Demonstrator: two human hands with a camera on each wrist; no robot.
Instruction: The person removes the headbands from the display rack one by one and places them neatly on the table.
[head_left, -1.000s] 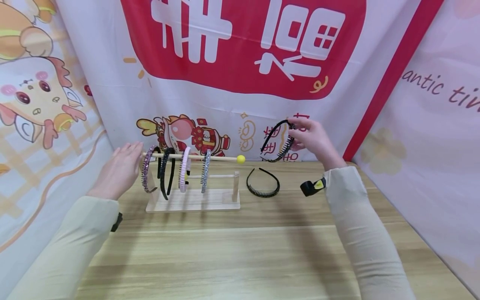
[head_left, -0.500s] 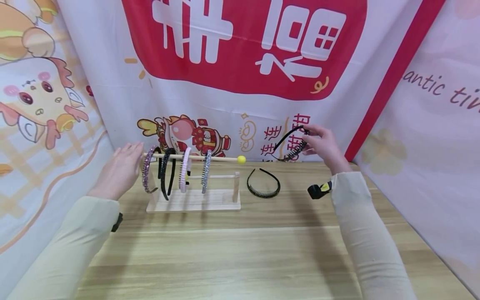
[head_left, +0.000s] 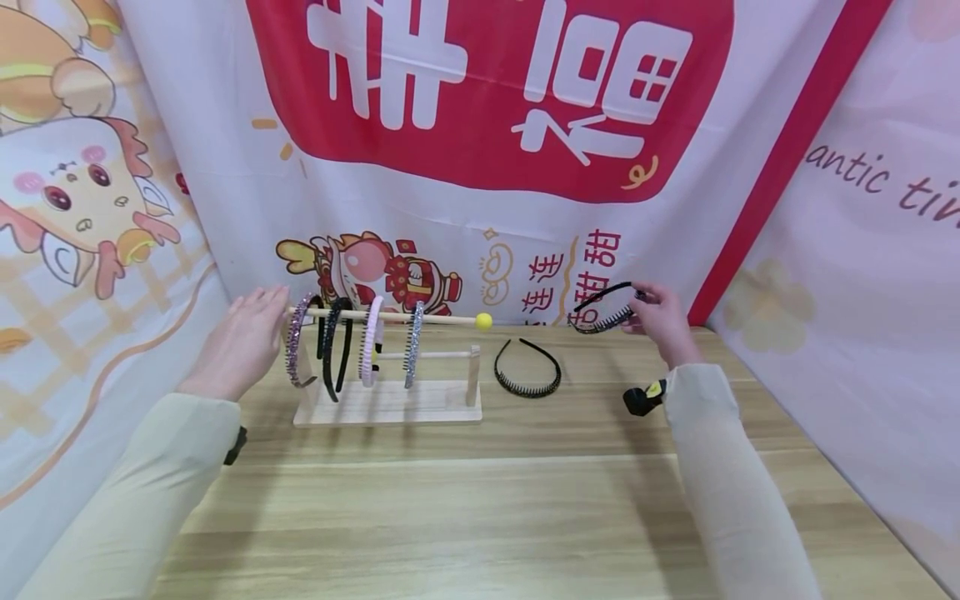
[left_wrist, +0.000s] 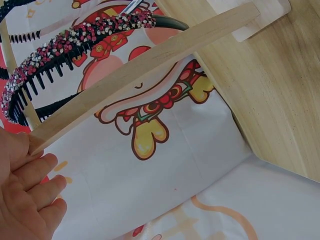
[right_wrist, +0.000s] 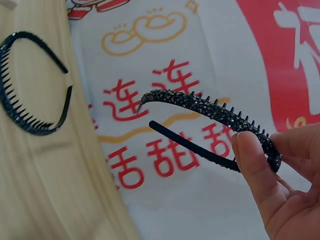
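Observation:
My right hand [head_left: 658, 318] pinches a black headband [right_wrist: 210, 111] with glittery stones and comb teeth, between thumb and fingers. It is held tilted above the table's back right, its free ends pointing left. Another black toothed headband [head_left: 527, 389] lies on the table below and left of that hand. At the left, my left hand [head_left: 243, 342] rests against the upper end of the wooden headband rack's post [left_wrist: 150, 72], its visible fingers loosely bent. On the rack's upper rod [head_left: 450, 318] hang a pink-purple jewelled headband [head_left: 294, 346], black ones [head_left: 330, 354], a pale pink one [head_left: 369, 342] and a silver glitter one [head_left: 412, 346].
A yellow ball [head_left: 483, 322] caps the rod's right end. The rack's pale base [head_left: 390, 404] stands on the wooden table [head_left: 450, 517]. A printed cloth [head_left: 480, 217] hangs right behind it, with more cloth at both sides.
My right hand has moved right and down with the black headband, closer to the table. My left hand stays at the rack, and the hanging headbands have not shifted.

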